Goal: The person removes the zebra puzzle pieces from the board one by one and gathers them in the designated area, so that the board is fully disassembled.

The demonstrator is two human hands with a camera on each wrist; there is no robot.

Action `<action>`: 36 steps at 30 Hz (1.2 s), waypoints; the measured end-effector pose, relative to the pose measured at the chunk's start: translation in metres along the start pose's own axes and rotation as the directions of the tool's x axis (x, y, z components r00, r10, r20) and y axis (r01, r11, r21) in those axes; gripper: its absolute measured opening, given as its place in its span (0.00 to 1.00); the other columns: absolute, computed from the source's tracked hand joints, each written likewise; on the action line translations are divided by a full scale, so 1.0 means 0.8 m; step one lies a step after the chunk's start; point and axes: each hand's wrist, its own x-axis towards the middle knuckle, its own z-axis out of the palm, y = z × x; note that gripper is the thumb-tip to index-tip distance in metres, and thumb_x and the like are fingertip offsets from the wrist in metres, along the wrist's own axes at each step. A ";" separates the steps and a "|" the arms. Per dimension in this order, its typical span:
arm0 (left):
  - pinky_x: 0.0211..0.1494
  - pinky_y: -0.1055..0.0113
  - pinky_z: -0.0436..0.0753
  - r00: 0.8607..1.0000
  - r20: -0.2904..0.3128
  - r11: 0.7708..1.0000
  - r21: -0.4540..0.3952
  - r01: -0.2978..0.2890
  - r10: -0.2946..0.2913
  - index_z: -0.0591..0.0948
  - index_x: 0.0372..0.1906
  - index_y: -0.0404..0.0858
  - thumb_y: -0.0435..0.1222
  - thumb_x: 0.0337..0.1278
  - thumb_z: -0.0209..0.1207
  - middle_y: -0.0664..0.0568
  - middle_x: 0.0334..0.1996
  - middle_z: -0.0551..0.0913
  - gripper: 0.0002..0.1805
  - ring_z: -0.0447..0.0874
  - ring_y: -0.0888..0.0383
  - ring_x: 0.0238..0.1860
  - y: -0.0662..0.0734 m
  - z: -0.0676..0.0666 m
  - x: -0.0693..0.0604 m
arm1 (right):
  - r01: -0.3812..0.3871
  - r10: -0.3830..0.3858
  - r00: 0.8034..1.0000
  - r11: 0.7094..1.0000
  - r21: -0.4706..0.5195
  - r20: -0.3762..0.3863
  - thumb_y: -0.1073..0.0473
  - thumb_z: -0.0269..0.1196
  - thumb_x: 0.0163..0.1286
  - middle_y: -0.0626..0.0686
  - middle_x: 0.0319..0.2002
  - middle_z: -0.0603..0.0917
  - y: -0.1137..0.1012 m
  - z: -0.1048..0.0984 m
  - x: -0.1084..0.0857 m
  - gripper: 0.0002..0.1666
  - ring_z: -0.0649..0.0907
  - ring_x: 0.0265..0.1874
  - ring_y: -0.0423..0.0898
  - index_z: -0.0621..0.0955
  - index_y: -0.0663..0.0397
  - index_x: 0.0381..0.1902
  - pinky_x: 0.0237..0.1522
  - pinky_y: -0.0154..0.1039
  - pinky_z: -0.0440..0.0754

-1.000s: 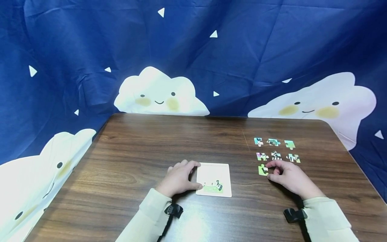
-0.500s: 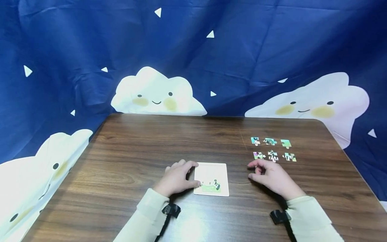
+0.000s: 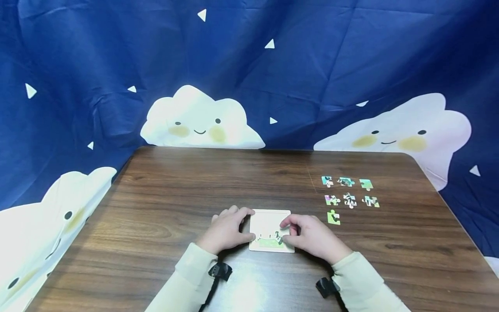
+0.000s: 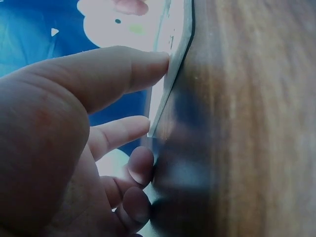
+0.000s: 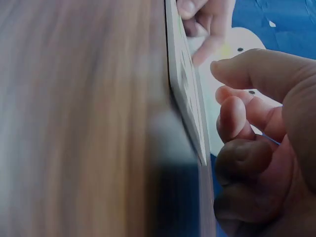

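Observation:
A pale square puzzle board [image 3: 265,222] lies near the table's front, with green and black-and-white picture parts along its lower side. My left hand [image 3: 228,232] touches the board's left side; its fairly straight thumb [image 4: 148,68] meets the edge and its forefinger reaches the upper left corner. My right hand [image 3: 312,236] is over the board's right side. Its forefinger and thumb [image 5: 242,69] are apart with nothing visible between them, the other fingers loosely curled. On the right lie several jigsaw pieces, including a green piece [image 3: 333,217] and a pink-and-white piece [image 3: 332,200].
The brown wooden table [image 3: 187,182] extends beyond the board to a blue curtain [image 3: 304,78] printed with white clouds. Jigsaw pieces stand in spaced rows: a teal piece [image 3: 346,181] and a light green piece [image 3: 366,184] are at the back.
My right hand has moved left from beside the green jigsaw piece to the board's right side. That piece shows again on the table. The left hand stays at the board's left edge.

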 end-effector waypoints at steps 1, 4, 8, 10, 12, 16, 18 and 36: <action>0.42 0.55 0.66 1.000 0.002 1.000 0.002 0.001 -0.001 0.77 0.64 0.52 0.52 0.48 0.70 0.55 0.41 0.75 0.35 0.74 0.54 0.44 0.000 0.000 0.000 | 0.004 -0.004 1.000 1.000 -0.001 0.006 0.60 0.69 0.57 0.38 0.22 0.74 -0.003 0.003 0.002 0.11 0.71 0.19 0.33 0.85 0.49 0.40 0.25 0.33 0.71; 0.42 0.55 0.66 1.000 0.003 1.000 0.006 -0.002 0.002 0.77 0.64 0.52 0.53 0.48 0.70 0.55 0.41 0.76 0.35 0.74 0.54 0.44 0.000 -0.001 0.000 | 0.004 -0.004 1.000 1.000 -0.002 0.022 0.60 0.69 0.58 0.38 0.21 0.73 -0.010 0.010 0.007 0.10 0.70 0.18 0.33 0.85 0.49 0.39 0.25 0.33 0.71; 0.42 0.56 0.67 1.000 -0.001 1.000 0.014 -0.003 0.003 0.77 0.64 0.52 0.54 0.48 0.70 0.56 0.41 0.76 0.35 0.74 0.54 0.44 0.000 0.000 0.000 | 0.015 -0.014 0.999 1.000 -0.022 0.044 0.59 0.69 0.57 0.37 0.21 0.73 -0.014 0.018 0.012 0.11 0.70 0.18 0.32 0.85 0.49 0.39 0.26 0.33 0.71; 0.42 0.56 0.67 1.000 -0.004 1.000 0.017 -0.006 0.006 0.77 0.64 0.52 0.54 0.48 0.70 0.55 0.41 0.76 0.35 0.74 0.54 0.43 0.000 0.001 0.001 | 0.027 -0.024 0.998 0.999 -0.038 0.064 0.58 0.70 0.56 0.37 0.21 0.73 -0.016 0.020 0.012 0.12 0.70 0.18 0.32 0.86 0.49 0.39 0.27 0.33 0.72; 0.42 0.56 0.66 1.000 -0.005 1.000 0.016 -0.006 0.006 0.77 0.63 0.52 0.53 0.48 0.70 0.55 0.40 0.76 0.34 0.74 0.54 0.43 0.000 0.002 0.002 | 0.039 -0.035 0.996 0.998 -0.056 0.076 0.58 0.70 0.55 0.36 0.21 0.73 -0.017 0.022 0.012 0.12 0.70 0.18 0.31 0.86 0.50 0.39 0.28 0.32 0.72; 0.41 0.56 0.66 1.000 -0.011 1.000 0.017 -0.008 0.009 0.77 0.63 0.52 0.53 0.47 0.71 0.55 0.40 0.75 0.35 0.74 0.54 0.43 -0.001 0.002 0.003 | 0.069 -0.063 0.995 0.994 -0.080 0.077 0.60 0.69 0.54 0.36 0.20 0.72 -0.017 0.023 0.012 0.11 0.69 0.18 0.31 0.86 0.49 0.38 0.28 0.32 0.71; 0.41 0.56 0.66 1.000 -0.014 1.000 0.017 -0.008 0.008 0.77 0.63 0.51 0.53 0.47 0.71 0.55 0.39 0.75 0.35 0.74 0.54 0.42 -0.001 0.002 0.003 | 0.084 -0.078 0.995 0.992 -0.089 0.069 0.60 0.69 0.54 0.36 0.20 0.72 -0.016 0.023 0.012 0.10 0.69 0.18 0.30 0.85 0.49 0.37 0.27 0.31 0.71; 0.41 0.55 0.67 1.000 -0.010 1.000 0.024 -0.002 0.002 0.77 0.63 0.51 0.53 0.48 0.71 0.53 0.42 0.77 0.35 0.75 0.53 0.44 -0.002 0.001 0.001 | 0.094 -0.090 0.994 0.993 -0.074 0.054 0.65 0.70 0.51 0.38 0.27 0.78 -0.018 0.026 0.014 0.14 0.73 0.25 0.32 0.81 0.43 0.34 0.32 0.33 0.72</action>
